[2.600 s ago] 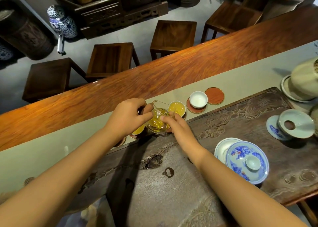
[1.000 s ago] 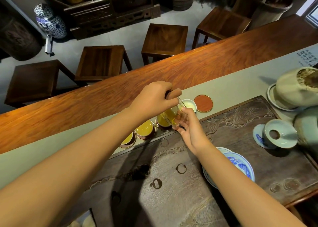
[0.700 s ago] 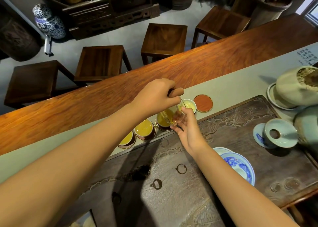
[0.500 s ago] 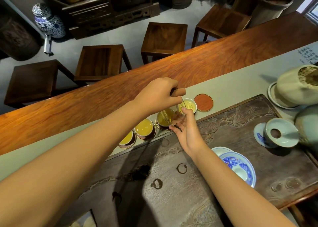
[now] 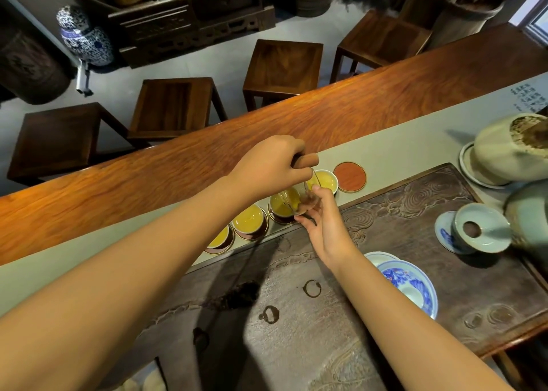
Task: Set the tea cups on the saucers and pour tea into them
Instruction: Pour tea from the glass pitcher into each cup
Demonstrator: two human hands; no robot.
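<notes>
Head view, reading from the left: a row of tea cups sits on saucers along the pale runner (image 5: 385, 156), and the first cup (image 5: 218, 238), the second cup (image 5: 249, 220) and the third cup (image 5: 284, 204) already hold yellow tea. Next comes the left hand (image 5: 271, 165), reached out on a long, nearly straight arm, knuckles up and fingers curled tight around the top of a small glass pitcher (image 5: 304, 196), which is tipped toward the fourth cup (image 5: 323, 180); that cup also shows tea, though how full it is cannot be judged past the fingers. The right hand (image 5: 324, 221) comes up from below with the wrist bent back, its fingertips (image 5: 316, 188) resting against the pitcher's lower side and steadying it rather than carrying it. To finish this pour well, I would keep the spout low and right over the cup, ease the tilt back gradually so the last drops fall inside the rim, and let the supporting fingers stay light so the glass does not twist. Just beside the fourth cup lies an empty red saucer (image 5: 350, 177) with no cup on it, so the set looks nearly complete but not quite. Farther right, on the dark carved tray (image 5: 415, 201), stands a blue-and-white bowl (image 5: 407, 287).
</notes>
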